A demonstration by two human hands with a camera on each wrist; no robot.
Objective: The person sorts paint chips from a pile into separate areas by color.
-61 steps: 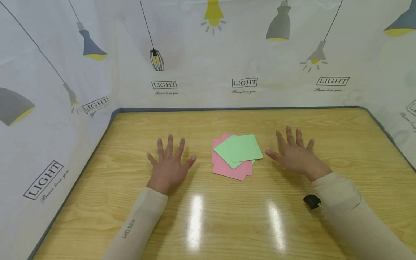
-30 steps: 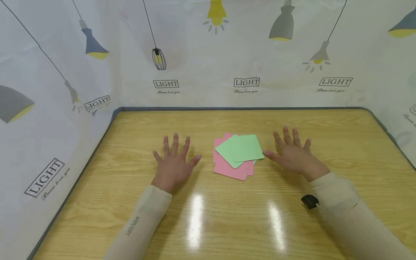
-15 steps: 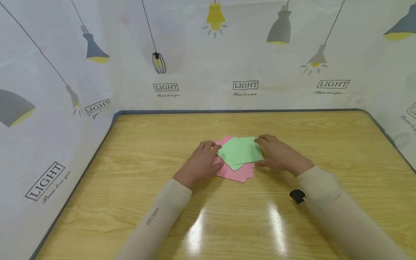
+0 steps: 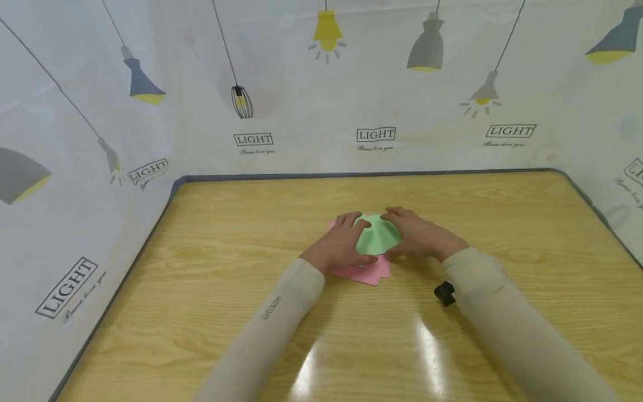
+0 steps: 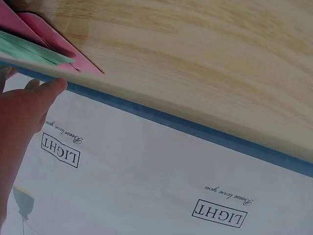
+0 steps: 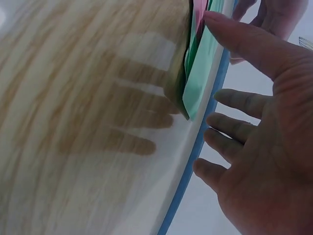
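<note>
In the head view, a loose pile of pink cards (image 4: pixel 370 273) with green cards (image 4: pixel 377 239) on top lies at mid-table. My left hand (image 4: pixel 337 247) reaches over the pile's left part, fingers bent loosely and spread, thumb near the front edge. From the right, my right hand (image 4: pixel 423 234) reaches over the green cards' right side. The right wrist view shows its thumb against or just over the cards' edges and the other fingers apart from them. In the left wrist view, a fingertip (image 5: pixel 59 85) appears near the cards. Both hands hide parts of the pile.
A wooden table (image 4: pixel 211 301) with a dark blue edge strip (image 4: pixel 281 176) surrounds the cards. Behind it and at the sides hangs a white sheet (image 4: pixel 301 100) printed with lamps. A small black device (image 4: pixel 444 293) sits by the right cuff.
Both hands lay spread flat on either side of the pile. They have moved inward over the cards, the left to the right and the right to the left, with fingers now bent.
</note>
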